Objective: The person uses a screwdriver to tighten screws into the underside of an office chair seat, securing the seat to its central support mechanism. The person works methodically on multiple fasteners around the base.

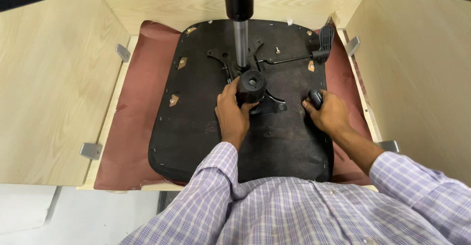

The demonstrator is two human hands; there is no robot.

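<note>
An upturned office-chair seat (206, 127) is being shown from above, lying underside-up on a reddish-brown sheet (137, 127) inside a shallow, light-wood enclosure (54, 93). The seat underside is being presented as a black, dusty, fabric-covered panel with rounded corners, edged with staples and marked by small brown cut-outs around bolts toward 10 o'clock. At its centre a black metal mechanism plate (272, 105) is being seen, from which a gas-lift column (240, 34) is rising toward 12 o'clock, silver below and black above. A thin rod ending in a black paddle lever (325, 39) is being carried out toward 1 o'clock.

The left hand (231, 115) is being held at the centre of the seat, its fingers curled partly shut around a round black tension knob (252, 85), which is being gripped from the 8 o'clock side. The right hand (329, 113) is being rested at 3 o'clock of the knob, closed loosely over a small black handle (315, 98) near the seat's edge.

The column's top is being cut off by the upper frame edge. The plate is being partly hidden by the knob and left hand, so its fixings cannot be fully made out. The handle's form is being mostly concealed beneath the right fingers. The seat's near edge is being covered by the checked shirt sleeves (216, 176).
</note>
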